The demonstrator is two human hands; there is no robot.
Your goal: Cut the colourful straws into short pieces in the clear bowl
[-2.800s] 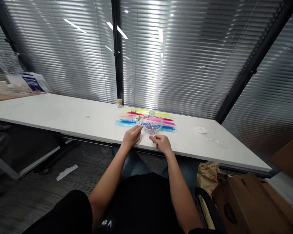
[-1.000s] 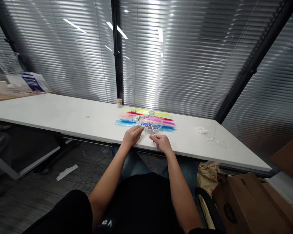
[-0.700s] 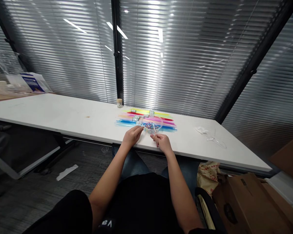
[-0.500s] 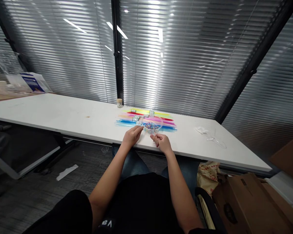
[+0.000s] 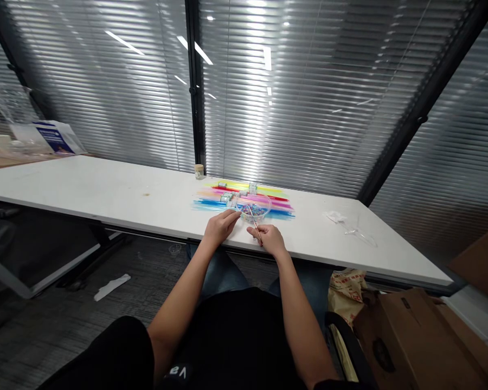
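Note:
A clear round bowl (image 5: pixel 264 202) of small coloured beads sits on a row of coloured strips (image 5: pixel 211 201) on the white table (image 5: pixel 106 195). My left hand (image 5: pixel 220 226) rests at the bowl's near left rim, fingers curled against it. My right hand (image 5: pixel 268 239) is closed on a thin stick (image 5: pixel 254 218) whose far tip reaches into the beads. Several small grey clips (image 5: pixel 228 197) lie on the strips beside the bowl.
A small jar (image 5: pixel 199 171) stands behind the strips. Crumpled clear plastic (image 5: pixel 350 225) lies at the table's right. Cardboard boxes (image 5: pixel 415 341) and a paper bag (image 5: pixel 345 295) stand on the floor at right. A box and bags (image 5: pixel 52 138) sit at far left.
The stick's far tip has shifted a little to the left inside the bowl, and my right hand has moved slightly left with it. My left hand has stayed at the rim.

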